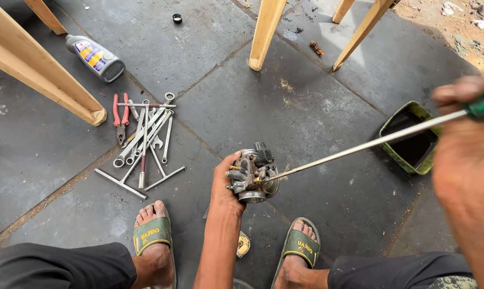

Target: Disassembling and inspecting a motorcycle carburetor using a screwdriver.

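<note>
right hand point(466, 160) blurred, screwdriver point(370, 144) handle half-hidden

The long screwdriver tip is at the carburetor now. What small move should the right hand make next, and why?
Probably hold the screwdriver straight and turn it gently. Its tip already touches the side of the carburetor, which the left hand grips above the floor, and the right hand holds the green handle far from the tip, so the long shaft could slip. Whether the tip sits in a screw slot is not visible.
</note>
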